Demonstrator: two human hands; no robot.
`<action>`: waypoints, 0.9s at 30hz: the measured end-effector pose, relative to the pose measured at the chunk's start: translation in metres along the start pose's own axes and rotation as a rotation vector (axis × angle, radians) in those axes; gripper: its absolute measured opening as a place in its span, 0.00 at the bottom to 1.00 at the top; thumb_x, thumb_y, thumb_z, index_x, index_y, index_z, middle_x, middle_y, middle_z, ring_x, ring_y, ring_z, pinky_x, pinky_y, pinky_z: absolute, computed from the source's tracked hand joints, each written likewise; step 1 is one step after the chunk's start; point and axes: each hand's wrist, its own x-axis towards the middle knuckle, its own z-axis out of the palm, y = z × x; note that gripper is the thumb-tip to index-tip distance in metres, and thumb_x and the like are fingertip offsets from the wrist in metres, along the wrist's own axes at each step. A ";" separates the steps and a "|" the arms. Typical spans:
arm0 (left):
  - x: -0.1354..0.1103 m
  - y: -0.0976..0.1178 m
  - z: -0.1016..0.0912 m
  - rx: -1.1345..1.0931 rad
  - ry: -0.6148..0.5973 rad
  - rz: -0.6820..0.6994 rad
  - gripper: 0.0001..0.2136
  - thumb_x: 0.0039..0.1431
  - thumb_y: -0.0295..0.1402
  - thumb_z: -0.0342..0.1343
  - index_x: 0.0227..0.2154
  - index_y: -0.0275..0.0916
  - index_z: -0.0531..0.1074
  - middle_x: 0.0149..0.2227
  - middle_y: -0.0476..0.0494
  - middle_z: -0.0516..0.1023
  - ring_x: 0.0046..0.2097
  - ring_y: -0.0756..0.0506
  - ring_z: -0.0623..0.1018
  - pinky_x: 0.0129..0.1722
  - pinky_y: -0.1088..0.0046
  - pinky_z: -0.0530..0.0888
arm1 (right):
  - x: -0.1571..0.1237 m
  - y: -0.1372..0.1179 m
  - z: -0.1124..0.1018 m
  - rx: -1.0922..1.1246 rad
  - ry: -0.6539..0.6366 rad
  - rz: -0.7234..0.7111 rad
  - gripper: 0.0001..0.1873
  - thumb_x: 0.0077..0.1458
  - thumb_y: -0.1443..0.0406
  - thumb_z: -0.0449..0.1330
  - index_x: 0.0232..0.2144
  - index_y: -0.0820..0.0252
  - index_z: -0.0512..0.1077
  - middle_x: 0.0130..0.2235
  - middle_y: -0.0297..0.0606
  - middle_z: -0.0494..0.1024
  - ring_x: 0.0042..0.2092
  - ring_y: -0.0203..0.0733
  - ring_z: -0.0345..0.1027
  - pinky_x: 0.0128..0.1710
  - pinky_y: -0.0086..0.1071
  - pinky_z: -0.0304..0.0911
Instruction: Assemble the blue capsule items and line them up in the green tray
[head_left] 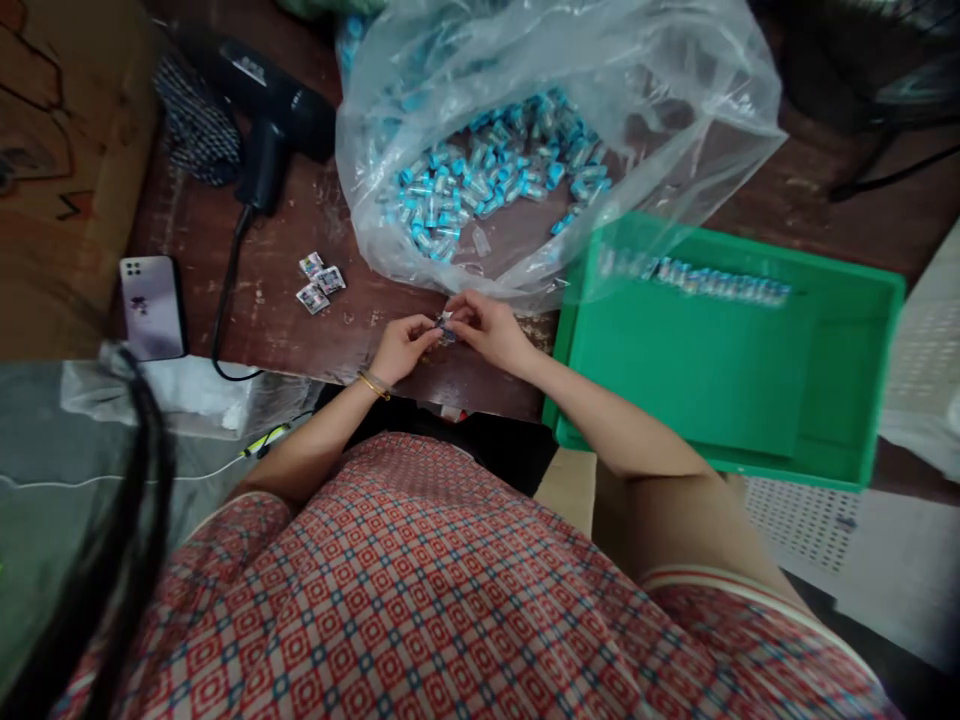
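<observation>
My left hand (403, 350) and my right hand (491, 333) meet near the table's front edge, fingertips pinched on one small printed piece (447, 330). The fingers cover much of it, and I cannot make out its exact kind. To the left lie several little stacks of small printed pieces (313, 298). Just beyond my hands, an open clear plastic bag (660, 120) lies on its side with many small clear vials with blue caps (439, 205) in it. One capless clear piece (481, 241) sits near the bag's mouth.
A green tray (675, 380) stands at the right, with a row of small labelled vials (724, 283) along its far side. At the left are a black heat gun (262, 150) with its cord, a phone (153, 308) and a cardboard box (67, 180). The brown table (352, 360) lies beneath.
</observation>
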 end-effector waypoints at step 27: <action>0.023 -0.025 -0.025 0.413 0.209 0.201 0.05 0.58 0.30 0.65 0.27 0.39 0.80 0.33 0.43 0.81 0.37 0.44 0.77 0.42 0.66 0.70 | 0.125 0.084 -0.098 -0.593 0.227 -0.091 0.11 0.62 0.57 0.63 0.47 0.46 0.71 0.55 0.45 0.78 0.63 0.61 0.65 0.67 0.62 0.60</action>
